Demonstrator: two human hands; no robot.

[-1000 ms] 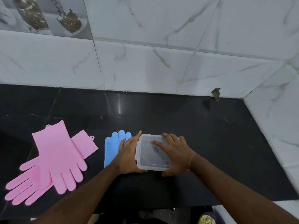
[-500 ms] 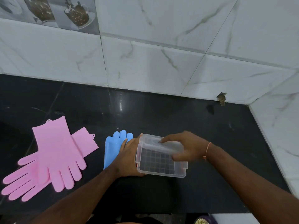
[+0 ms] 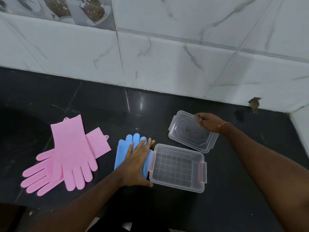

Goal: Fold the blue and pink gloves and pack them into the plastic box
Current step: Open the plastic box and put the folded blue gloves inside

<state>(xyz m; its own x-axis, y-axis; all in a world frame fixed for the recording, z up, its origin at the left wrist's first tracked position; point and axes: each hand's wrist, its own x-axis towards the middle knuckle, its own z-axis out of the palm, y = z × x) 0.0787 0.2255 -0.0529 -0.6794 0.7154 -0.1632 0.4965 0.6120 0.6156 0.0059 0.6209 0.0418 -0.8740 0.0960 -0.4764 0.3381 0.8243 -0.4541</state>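
The clear plastic box [image 3: 202, 174] sits open on the black counter, its grid-patterned bottom bare. My right hand [image 3: 209, 122] grips the clear lid [image 3: 189, 131] by its far edge, holding it tilted just behind the box. My left hand [image 3: 138, 162] lies flat with straight fingers on the blue gloves [image 3: 122, 151], which sit folded right against the box's left side. Two pink gloves [image 3: 71, 154] lie crossed and unfolded further left, fingers pointing toward me.
The black counter [image 3: 242, 181] ends at a white marble-tiled wall [image 3: 167, 64] behind and at the right corner. Its front edge runs along the bottom of the view. A chipped hole [image 3: 254, 103] marks the wall base at the right.
My right hand has lifted the lid off the box and carried it back and to the right. My left hand moved from the box's side onto the blue gloves.
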